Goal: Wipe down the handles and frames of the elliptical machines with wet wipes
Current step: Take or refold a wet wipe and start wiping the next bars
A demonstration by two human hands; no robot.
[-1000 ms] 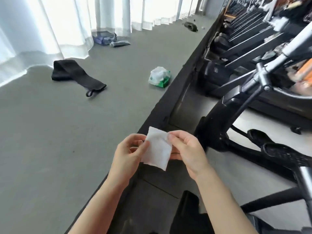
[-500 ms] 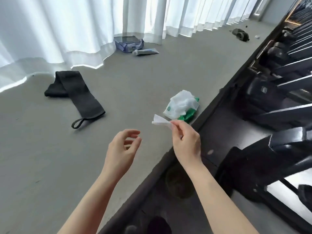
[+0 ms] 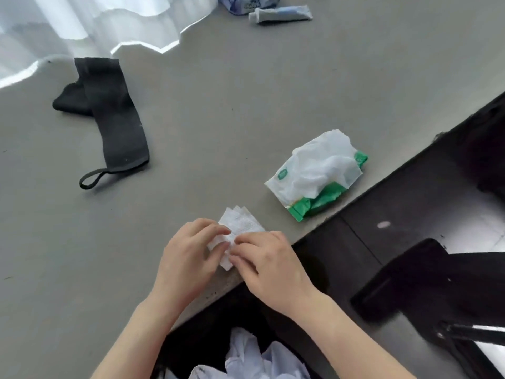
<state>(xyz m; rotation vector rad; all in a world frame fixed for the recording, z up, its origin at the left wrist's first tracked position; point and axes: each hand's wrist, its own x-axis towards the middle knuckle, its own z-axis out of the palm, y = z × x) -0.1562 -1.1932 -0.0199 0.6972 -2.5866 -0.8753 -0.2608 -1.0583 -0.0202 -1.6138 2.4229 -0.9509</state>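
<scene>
At the far left a white curtain (image 3: 82,23) hangs to the grey floor (image 3: 246,105), and in front of it lies a black strap (image 3: 114,127) with a loop at its end. In the middle, the left hand (image 3: 188,258) and right hand (image 3: 270,266) meet low over the floor, just beside the dark platform edge (image 3: 382,192). Both pinch a folded wet wipe (image 3: 240,225) between fingertips and thumbs. Half a second ago only the right hand held it and the left hung loose — now the left has come back to the wipe, and the view has dropped close to the floor. That looks like folding or squaring the wipe, not wiping; no handle or frame is being touched yet.

To the right, well apart from the hands, the wipe pack (image 3: 317,176) lies open with a sheet bulging out. Farther back sit a tube (image 3: 281,15) and a blue pouch (image 3: 246,2). At the far right, a black machine base (image 3: 426,280) stands on the platform — probably the next surface to clean.
</scene>
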